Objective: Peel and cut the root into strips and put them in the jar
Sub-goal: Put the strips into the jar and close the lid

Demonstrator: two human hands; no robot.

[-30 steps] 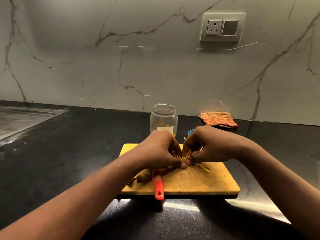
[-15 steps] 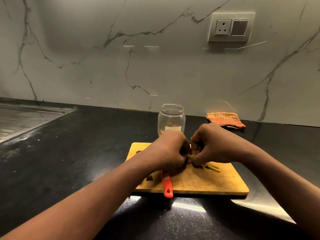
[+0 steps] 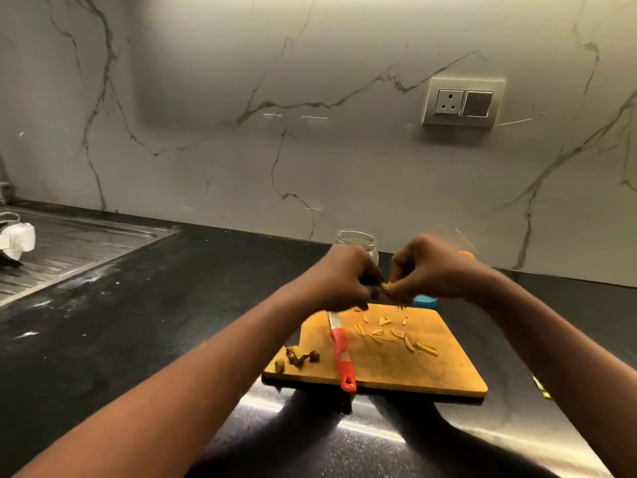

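A small bunch of yellow root strips (image 3: 385, 287) is pinched between the curled fingertips of the left grip (image 3: 344, 277) and the right grip (image 3: 435, 270). The two are held together in the air above the far edge of a wooden cutting board (image 3: 396, 372). The glass jar (image 3: 358, 239) is seen upright just behind the left grip, partly hidden by it, its mouth uncovered. What it contains cannot be told. A blue lid (image 3: 425, 301) is set on the black table (image 3: 138, 322) at the board's far edge. More cut strips (image 3: 386, 331) are scattered across the board's middle. A red-handled knife (image 3: 341, 351) is laid on the board, its handle over the near edge, with dark peelings (image 3: 300, 358) heaped to its left. A steel drainboard (image 3: 76, 246) is set into the table at far left, and a wall socket (image 3: 462, 102) is mounted on the marble wall.
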